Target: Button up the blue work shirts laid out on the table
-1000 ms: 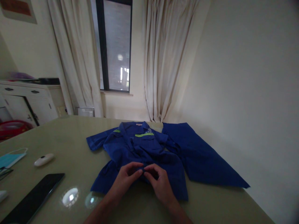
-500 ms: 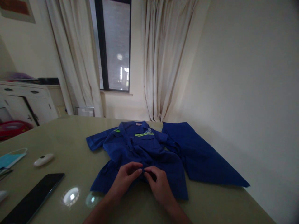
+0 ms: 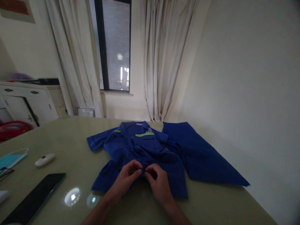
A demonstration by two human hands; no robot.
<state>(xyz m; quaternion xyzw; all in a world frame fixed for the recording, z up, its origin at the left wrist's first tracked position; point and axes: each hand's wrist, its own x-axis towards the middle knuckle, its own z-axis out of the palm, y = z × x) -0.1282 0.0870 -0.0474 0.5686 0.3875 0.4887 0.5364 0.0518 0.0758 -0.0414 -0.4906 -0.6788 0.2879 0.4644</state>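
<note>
A dark blue short-sleeved work shirt [image 3: 145, 147] with yellow-green stripes across the chest lies spread on the table, its collar pointing away from me. My left hand [image 3: 128, 175] pinches the shirt's front near the lower hem. Right beside it, my right hand [image 3: 157, 178] also pinches the cloth, thumb against fingers. Both sets of fingertips nearly meet at the front opening, and the bit of cloth between them is bunched and partly hidden. To the right, touching the shirt's sleeve, lies another dark blue folded garment [image 3: 201, 156].
On the greenish table [image 3: 70, 140], a black phone-like slab [image 3: 35, 198], a small white oval object [image 3: 45, 159] and a light blue face mask [image 3: 11, 160] lie at the left. A wall [image 3: 246, 93] runs along the right; curtains [image 3: 166, 62] hang behind the table.
My two hands stay at the shirt's front, their fingertips slightly shifted. The garments lie as before; the view has moved a little.
</note>
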